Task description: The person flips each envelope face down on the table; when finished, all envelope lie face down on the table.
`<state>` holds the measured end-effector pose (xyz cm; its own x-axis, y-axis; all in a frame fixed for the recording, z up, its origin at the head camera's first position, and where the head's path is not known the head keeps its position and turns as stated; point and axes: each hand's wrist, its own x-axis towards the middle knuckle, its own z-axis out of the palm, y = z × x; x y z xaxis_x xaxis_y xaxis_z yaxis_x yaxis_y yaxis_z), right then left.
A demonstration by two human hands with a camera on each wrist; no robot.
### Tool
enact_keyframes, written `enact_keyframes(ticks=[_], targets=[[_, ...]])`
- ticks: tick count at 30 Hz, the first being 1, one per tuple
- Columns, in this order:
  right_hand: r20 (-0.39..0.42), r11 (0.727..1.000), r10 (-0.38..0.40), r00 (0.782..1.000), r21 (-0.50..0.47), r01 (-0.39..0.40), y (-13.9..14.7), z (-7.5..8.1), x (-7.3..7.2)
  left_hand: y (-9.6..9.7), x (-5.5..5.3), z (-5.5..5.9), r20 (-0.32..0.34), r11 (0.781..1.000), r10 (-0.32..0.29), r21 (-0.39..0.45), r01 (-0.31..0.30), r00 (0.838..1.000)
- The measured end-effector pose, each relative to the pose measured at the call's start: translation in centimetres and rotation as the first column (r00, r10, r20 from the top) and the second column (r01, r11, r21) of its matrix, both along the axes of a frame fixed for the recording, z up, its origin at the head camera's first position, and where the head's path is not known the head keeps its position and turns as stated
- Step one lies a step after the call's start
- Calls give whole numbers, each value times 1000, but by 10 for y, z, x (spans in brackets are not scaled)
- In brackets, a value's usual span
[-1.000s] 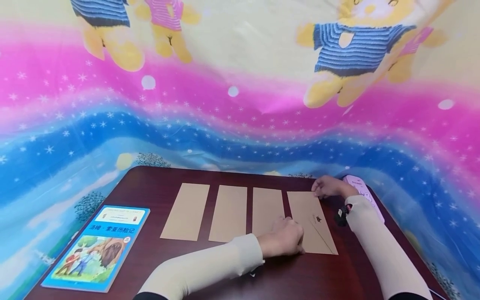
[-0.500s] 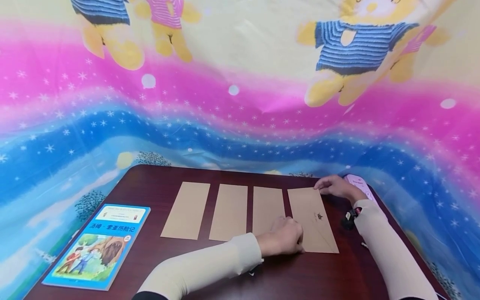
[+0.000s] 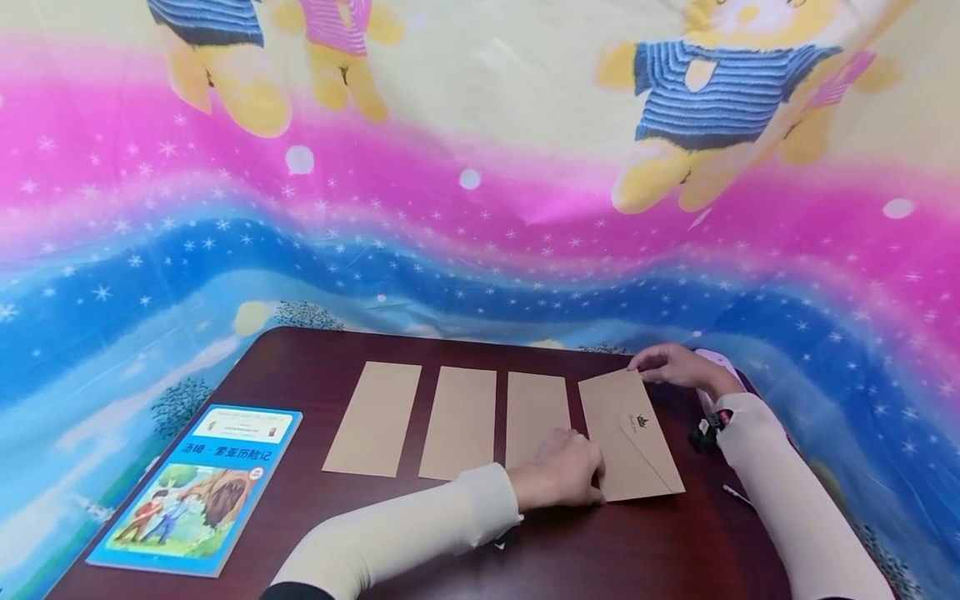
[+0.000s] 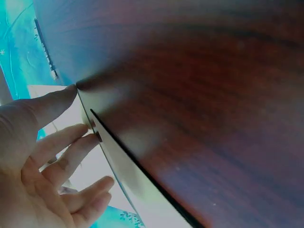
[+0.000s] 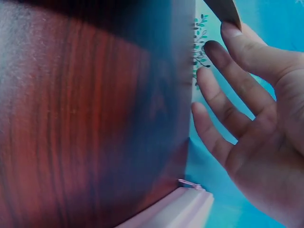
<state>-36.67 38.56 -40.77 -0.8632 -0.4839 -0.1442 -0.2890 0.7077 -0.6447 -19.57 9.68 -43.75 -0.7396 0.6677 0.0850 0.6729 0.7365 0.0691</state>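
A brown paper envelope (image 3: 628,437) with a small printed crown and a diagonal flap line is at the right end of a row. Its upper right corner is pinched between thumb and index of my right hand (image 3: 675,371); in the right wrist view this corner (image 5: 227,10) is dark, and the other fingers of the hand (image 5: 259,109) are spread. My left hand (image 3: 562,471) pinches the lower left corner, partly hiding the third envelope (image 3: 536,412). The held envelope is tilted, its right side off the table. Two more envelopes, left (image 3: 373,421) and middle (image 3: 459,421), lie flat.
A blue picture-covered book (image 3: 197,492) lies at the left of the dark wooden table (image 3: 420,550). A pink case (image 3: 722,367) sits at the right edge behind my right arm. A printed cartoon-bear cloth (image 3: 480,208) hangs behind the table.
My right hand has moved slightly right and drawn the envelope's right side up off the table, so it now tilts. My left hand stays nearly in place at the lower left corner.
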Motion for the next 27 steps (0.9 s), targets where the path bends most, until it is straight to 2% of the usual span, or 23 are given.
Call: enact_keyframes(ticks=[8,18,27], targets=[[101,1000,-7,995,13,5,-4,19,2,-3,0,-2,-49,1000,-14,-11,14,999],[122,1000,-12,992,13,10,-14,38,-2,-4,-1,-4,-65,1000,-15,7,16,998],[147,999,5,989,36,-10,-21,44,-6,-2,1,-5,-111,997,-49,51,55,993]])
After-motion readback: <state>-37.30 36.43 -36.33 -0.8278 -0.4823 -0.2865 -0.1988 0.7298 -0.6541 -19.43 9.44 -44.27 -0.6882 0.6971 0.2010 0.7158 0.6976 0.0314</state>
